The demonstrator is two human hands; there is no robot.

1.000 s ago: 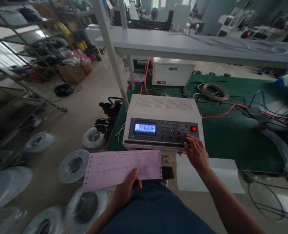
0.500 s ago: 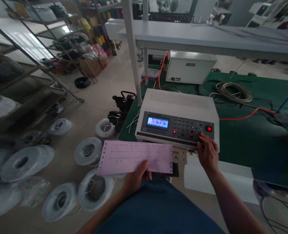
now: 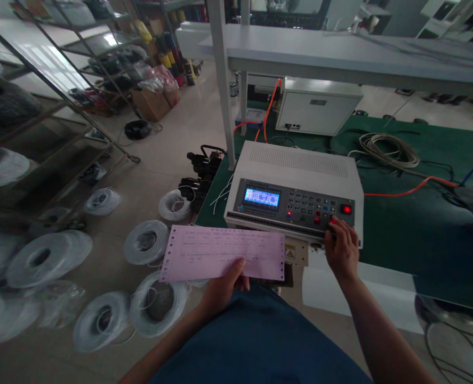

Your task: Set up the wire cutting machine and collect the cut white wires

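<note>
My left hand point(image 3: 222, 290) pinches the lower edge of a pink printed form point(image 3: 220, 256) with punched holes along both short sides, thumb on top. The form lies in front of a light-grey control machine point(image 3: 296, 160). On the machine's dark panel are a lit blue display point(image 3: 262, 197), a keypad point(image 3: 306, 204) and a glowing red switch point(image 3: 346, 209). My right hand point(image 3: 343, 248) rests at the panel's lower right corner, holding nothing. Its fingers are partly bent, with the fingertips by a red-lit button below the switch; they hide part of that corner.
The machine stands on a green-topped bench point(image 3: 400, 229) with a coiled grey cable point(image 3: 388, 149), an orange hose point(image 3: 412, 189) and a white metal box point(image 3: 318, 106). Overhead runs a grey shelf point(image 3: 340, 58). Plastic-wrapped coils point(image 3: 146, 242) lie on the floor at left, beside a wire rack point(image 3: 60, 101).
The whole view has shifted slightly. My left hand still holds the form, and my right hand keeps its place at the panel's corner, with its fingers barely moved.
</note>
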